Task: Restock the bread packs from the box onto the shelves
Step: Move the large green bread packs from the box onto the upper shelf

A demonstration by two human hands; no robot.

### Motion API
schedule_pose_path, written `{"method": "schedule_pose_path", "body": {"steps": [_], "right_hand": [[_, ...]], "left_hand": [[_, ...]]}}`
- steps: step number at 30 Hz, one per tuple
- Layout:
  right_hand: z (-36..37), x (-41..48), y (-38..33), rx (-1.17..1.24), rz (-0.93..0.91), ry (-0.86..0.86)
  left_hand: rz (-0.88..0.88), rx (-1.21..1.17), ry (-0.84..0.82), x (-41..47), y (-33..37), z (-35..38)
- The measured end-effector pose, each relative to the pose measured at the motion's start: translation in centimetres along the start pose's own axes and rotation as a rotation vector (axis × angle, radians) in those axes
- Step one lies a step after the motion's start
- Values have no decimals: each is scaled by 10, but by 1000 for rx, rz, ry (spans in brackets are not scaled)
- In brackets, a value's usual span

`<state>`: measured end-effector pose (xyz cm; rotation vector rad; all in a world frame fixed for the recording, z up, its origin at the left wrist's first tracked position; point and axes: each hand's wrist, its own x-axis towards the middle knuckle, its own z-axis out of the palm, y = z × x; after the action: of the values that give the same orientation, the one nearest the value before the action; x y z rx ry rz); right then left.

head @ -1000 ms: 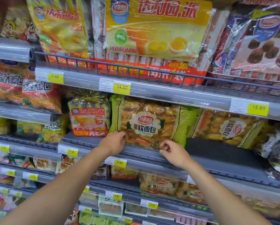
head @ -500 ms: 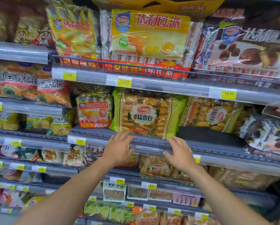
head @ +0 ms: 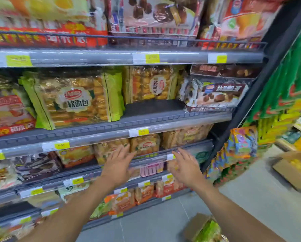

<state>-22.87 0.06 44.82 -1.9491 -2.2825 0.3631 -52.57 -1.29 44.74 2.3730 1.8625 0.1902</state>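
Left hand (head: 119, 165) and right hand (head: 186, 167) hover empty, fingers spread, likely free for the box (head: 196, 224) at 5 o'clock; bread pack (head: 76, 102) at 10 o'clock stands label-out.

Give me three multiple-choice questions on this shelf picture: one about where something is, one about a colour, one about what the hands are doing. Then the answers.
1. Where is the cardboard box holding green packs?
A) on the floor
B) on the top shelf
C) on a trolley

2. What colour are the side edges of the large bread pack on the middle shelf?
A) red
B) green
C) blue

3. What do the left hand and right hand hold?
A) one pack each
B) one pack together
C) nothing

Answers:
1 A, it sits on the grey floor at the view's lower edge.
2 B, both edges are lime green.
3 C, the fingers of both are spread and empty.
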Motion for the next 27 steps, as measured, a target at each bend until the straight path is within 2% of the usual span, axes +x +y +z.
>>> {"method": "schedule_pose_path", "body": {"steps": [12,16,21,27], "right_hand": [[47,-152,269,66,521,-125],[71,-201,347,144,685,-184],[123,-253,419,238,842,-243],[203,-288,474,432,1066,-324]], "left_hand": [[288,-12,-322,43,226,143],[313,-8,-444,51,291,191],[358,4,-594,69,344,271],[329,-12,-784,77,377,364]]}}
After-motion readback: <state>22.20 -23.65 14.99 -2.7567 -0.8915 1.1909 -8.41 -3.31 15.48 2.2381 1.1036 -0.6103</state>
